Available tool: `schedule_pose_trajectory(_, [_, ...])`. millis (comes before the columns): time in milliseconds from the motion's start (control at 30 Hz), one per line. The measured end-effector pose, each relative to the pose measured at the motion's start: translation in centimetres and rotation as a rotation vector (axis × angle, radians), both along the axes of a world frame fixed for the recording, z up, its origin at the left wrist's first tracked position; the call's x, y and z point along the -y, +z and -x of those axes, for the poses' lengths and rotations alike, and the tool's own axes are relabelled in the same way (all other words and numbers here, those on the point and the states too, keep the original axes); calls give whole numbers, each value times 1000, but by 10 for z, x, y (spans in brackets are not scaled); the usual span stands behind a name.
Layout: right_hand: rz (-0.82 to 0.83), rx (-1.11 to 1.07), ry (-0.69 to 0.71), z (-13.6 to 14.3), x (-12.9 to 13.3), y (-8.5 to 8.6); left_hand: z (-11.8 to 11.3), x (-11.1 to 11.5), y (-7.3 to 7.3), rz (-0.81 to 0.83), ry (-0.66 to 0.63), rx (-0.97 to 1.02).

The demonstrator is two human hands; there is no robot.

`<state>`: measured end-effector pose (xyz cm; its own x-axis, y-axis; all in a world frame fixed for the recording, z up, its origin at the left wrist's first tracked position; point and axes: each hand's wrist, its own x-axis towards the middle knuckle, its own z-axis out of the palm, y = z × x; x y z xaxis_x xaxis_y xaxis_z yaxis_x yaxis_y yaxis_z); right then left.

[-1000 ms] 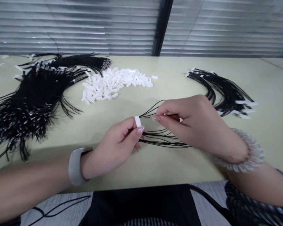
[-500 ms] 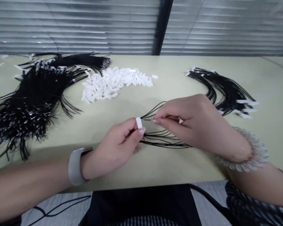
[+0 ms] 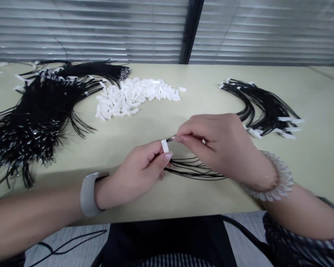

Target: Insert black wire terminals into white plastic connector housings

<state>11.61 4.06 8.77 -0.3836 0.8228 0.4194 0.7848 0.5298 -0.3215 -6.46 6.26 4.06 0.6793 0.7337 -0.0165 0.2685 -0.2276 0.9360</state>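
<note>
Between the thumb and fingers of my left hand is a small white plastic connector housing; the hand is closed on it. My right hand pinches a thin black wire just to the right of the housing, its fingertips close to the housing's edge. A short stretch of black wire shows between the fingertips and the housing. Below, several more black wires run from under my left fingers to beneath my right hand. Their far ends are hidden by that hand.
A heap of white connector housings lies at the table's back middle. To the left is a large pile of black wires with shiny metal ends. A bundle of wires with white connectors rests at the right. Window blinds stand behind.
My right hand has moved left, bringing its fingertips closer to the white housing. My left hand has stayed nearly still with the connector housing in it.
</note>
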Motion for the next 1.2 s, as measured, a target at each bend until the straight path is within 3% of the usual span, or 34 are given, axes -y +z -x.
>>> schedule_pose_trajectory(133, [34, -203, -262, -23, -6, 10, -1, -1, 0, 163, 206, 161])
schedule_pose_trajectory(200, [185, -69, -384, -39, -13, 10, -2, -2, -2, 223, 286, 243])
schedule_pose_trajectory(233, [310, 27, -358, -46, -16, 9, -2, -3, -3, 243, 307, 277])
schedule_pose_trajectory(300, [562, 135, -170, -54, -21, 5, -2, -4, -5, 262, 327, 317])
schedule_pose_trajectory(367, [734, 133, 9, -52, -22, 1, -2, -4, -6, 257, 334, 317])
schedule_pose_trajectory(500, [860, -30, 138, -34, -18, 0, -2, -5, -7, 228, 330, 297])
schedule_pose_trajectory(633, [820, -143, 146, -19, -15, -2, -2, -4, -6, 194, 329, 249])
schedule_pose_trajectory(767, [642, -32, 128, -16, -15, -6, -2, -4, -6, 176, 339, 237])
schedule_pose_trajectory(900, [257, 252, -263, -29, -17, -5, -3, -5, -5, 260, 350, 288])
schedule_pose_trajectory(967, [73, 252, -469, -40, -19, -4, -4, -6, -5, 314, 365, 319])
schedule_pose_trajectory(1067, [-70, -235, -546, -51, -22, 1, -5, -6, -3, 348, 379, 344])
schedule_pose_trajectory(1133, [-77, -698, -429, -51, -21, 7, -6, -7, -2, 361, 383, 352])
schedule_pose_trajectory(1200, [-37, -1000, -315, -45, -15, 16, -7, -7, -2, 388, 400, 367])
